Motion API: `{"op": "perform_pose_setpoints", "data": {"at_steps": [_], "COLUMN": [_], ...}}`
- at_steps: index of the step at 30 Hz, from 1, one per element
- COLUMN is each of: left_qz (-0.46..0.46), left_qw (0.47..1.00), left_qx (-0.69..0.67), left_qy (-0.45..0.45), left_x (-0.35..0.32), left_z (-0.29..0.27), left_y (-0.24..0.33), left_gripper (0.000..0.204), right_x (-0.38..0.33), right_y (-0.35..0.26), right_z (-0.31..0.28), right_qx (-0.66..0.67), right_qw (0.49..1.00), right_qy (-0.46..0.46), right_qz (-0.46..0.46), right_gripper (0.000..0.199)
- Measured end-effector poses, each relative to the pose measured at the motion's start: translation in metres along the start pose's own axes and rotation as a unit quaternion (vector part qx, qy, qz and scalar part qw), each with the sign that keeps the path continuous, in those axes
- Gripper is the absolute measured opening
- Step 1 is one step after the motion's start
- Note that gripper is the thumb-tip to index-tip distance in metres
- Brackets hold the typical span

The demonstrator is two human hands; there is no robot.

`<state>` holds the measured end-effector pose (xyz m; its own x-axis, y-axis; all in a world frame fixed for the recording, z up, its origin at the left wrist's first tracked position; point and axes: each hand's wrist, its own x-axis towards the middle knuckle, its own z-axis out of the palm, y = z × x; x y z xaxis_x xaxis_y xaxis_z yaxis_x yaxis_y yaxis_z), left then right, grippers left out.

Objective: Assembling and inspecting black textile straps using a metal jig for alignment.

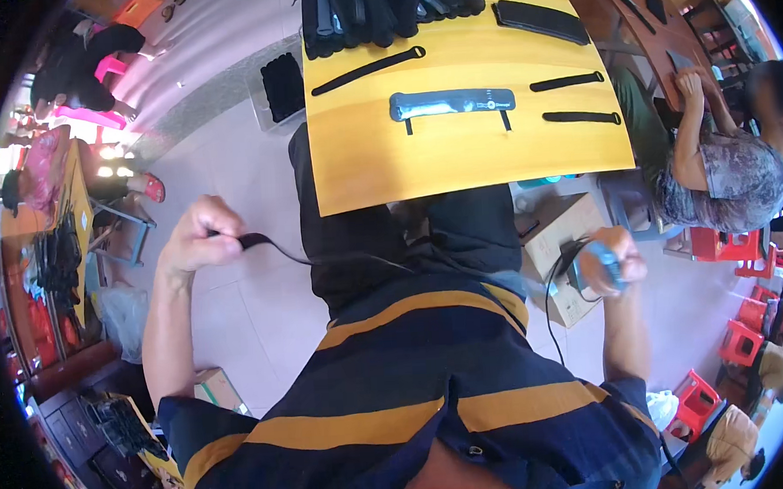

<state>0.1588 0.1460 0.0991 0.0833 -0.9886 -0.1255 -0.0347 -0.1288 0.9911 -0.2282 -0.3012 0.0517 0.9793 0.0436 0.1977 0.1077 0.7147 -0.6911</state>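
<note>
Yellow worktop (379,170) lies ahead of the seated person, beyond the knees. On it, largest first: a row of black sleeve-like pieces (379,10) along the far edge, 1 flat black pad (541,21) at the far right, 1 grey-blue padded band (451,102) near the centre, 1 long black strap (368,70) to its left, and 2 short black straps (567,82) (581,118) to its right. An open cardboard box (561,236) sits on the floor below the worktop's right edge.

Left hand (198,241) is raised at the person's left, clear of the worktop, fingers pinched shut on the flat black end of a thin black cord (339,260). The cord runs taut across the lap toward the right. Right hand (612,264) is held low at the right, fingers curled closed around a small grey-blue piece (601,262) with cord looped under it; whether both cords are 1 length cannot be told.

Judged step: drawing the cord out straight between both hands. The next move would call for keeping tension even and bringing the cord forward over the worktop.
</note>
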Motion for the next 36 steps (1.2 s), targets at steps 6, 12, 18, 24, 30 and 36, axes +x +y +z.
{"op": "perform_pose_setpoints", "data": {"at_steps": [6,12,18,24,30,36], "left_qz": [-0.031,-0.051,0.002,0.091,0.063,-0.107], "left_qw": [0.942,0.952,0.978,0.988,0.992,0.984], "left_qx": [-0.11,-0.049,-0.041,-0.025,-0.08,-0.024], "left_qy": [0.315,0.299,0.204,0.126,0.069,0.142], "left_x": [-0.082,0.011,0.152,0.294,0.356,0.339], "left_z": [-0.033,-0.011,0.022,0.046,0.041,0.001], "left_y": [-0.02,0.011,0.077,0.123,0.101,-0.006], "left_gripper": [0.043,0.037,0.033,0.03,0.03,0.031], "right_x": [-0.034,-0.001,-0.006,0.012,0.013,0.006], "right_y": [-0.029,0.006,0.052,0.072,0.079,0.077], "right_z": [-0.039,-0.037,-0.053,-0.024,-0.026,-0.035], "right_qx": [0.145,0.13,0.11,0.084,0.061,0.069], "right_qw": [0.965,0.973,0.988,0.987,0.992,0.987], "right_qy": [0.065,0.062,0.077,0.132,0.107,0.141], "right_qz": [-0.21,-0.178,-0.082,-0.035,-0.025,-0.012], "right_gripper": [0.033,0.026,0.025,0.031,0.033,0.029]}}
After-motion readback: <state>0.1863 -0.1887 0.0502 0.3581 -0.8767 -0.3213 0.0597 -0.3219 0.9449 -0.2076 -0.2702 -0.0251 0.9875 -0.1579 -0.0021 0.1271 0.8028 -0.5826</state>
